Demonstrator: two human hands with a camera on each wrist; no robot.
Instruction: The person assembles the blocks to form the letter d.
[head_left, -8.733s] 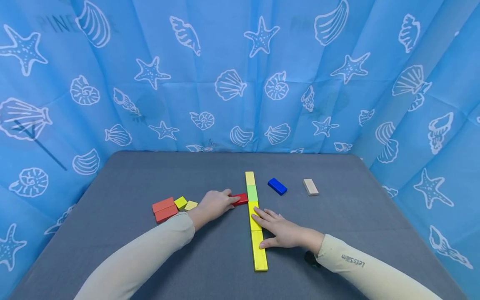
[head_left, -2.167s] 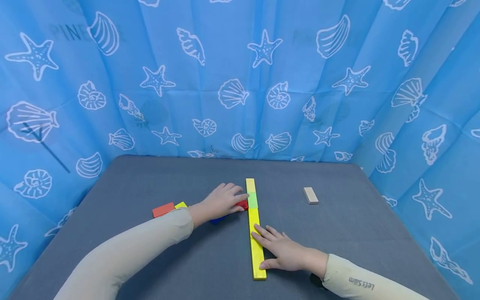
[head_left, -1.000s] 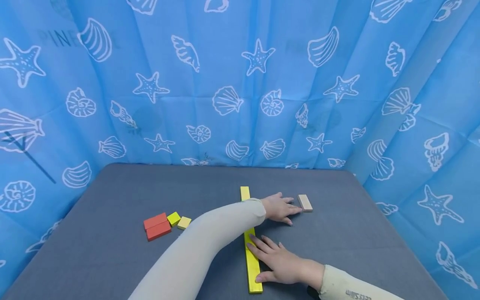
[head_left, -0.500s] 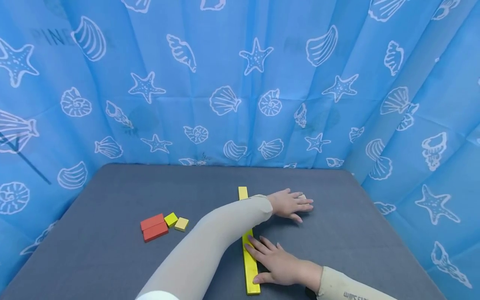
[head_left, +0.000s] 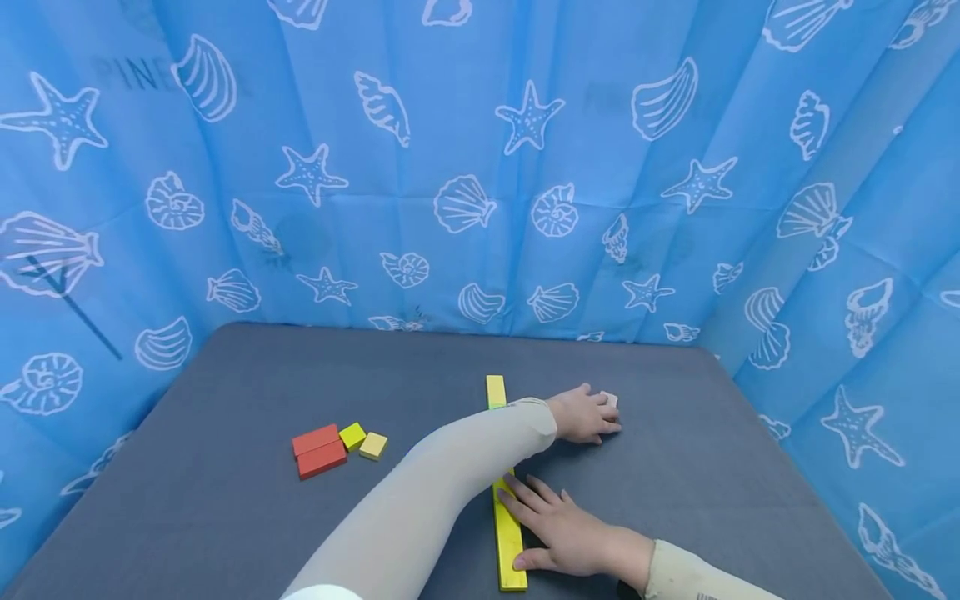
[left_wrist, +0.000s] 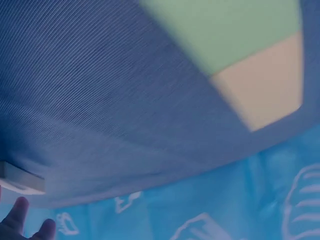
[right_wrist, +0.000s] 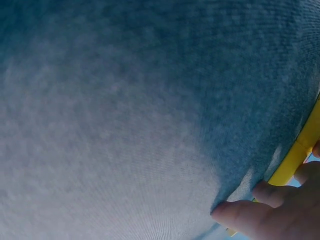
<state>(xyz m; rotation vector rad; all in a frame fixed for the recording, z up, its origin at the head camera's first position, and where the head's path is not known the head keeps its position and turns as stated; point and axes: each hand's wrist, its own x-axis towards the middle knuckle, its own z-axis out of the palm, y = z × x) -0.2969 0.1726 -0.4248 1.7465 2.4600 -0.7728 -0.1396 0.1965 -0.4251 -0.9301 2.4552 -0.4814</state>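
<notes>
In the head view my left hand (head_left: 585, 414) reaches across to the far right, its bent fingers gripping a pale wooden block (head_left: 611, 399), whose far end shows past them. The left wrist view has the same wooden block (left_wrist: 22, 181) beside the fingertips (left_wrist: 19, 212). My right hand (head_left: 566, 533) lies with extended fingers on a line of end-to-end blocks, touching its long yellow block (head_left: 510, 542). A pale yellow block (head_left: 496, 390) forms the far end, adjoining a green block (left_wrist: 235, 30). The left forearm hides the line's middle and whatever lies left of it.
Two red blocks (head_left: 322, 458) lie side by side at the left, with a small yellow block (head_left: 352, 437) and a small pale yellow block (head_left: 373, 446) by them. A blue shell-print curtain (head_left: 480, 167) hangs behind the grey tabletop (head_left: 225, 517).
The blue block went from right of the line to its left. My left hand then crossed over to the wooden block and its fingers closed in. My right hand stays on the yellow blocks.
</notes>
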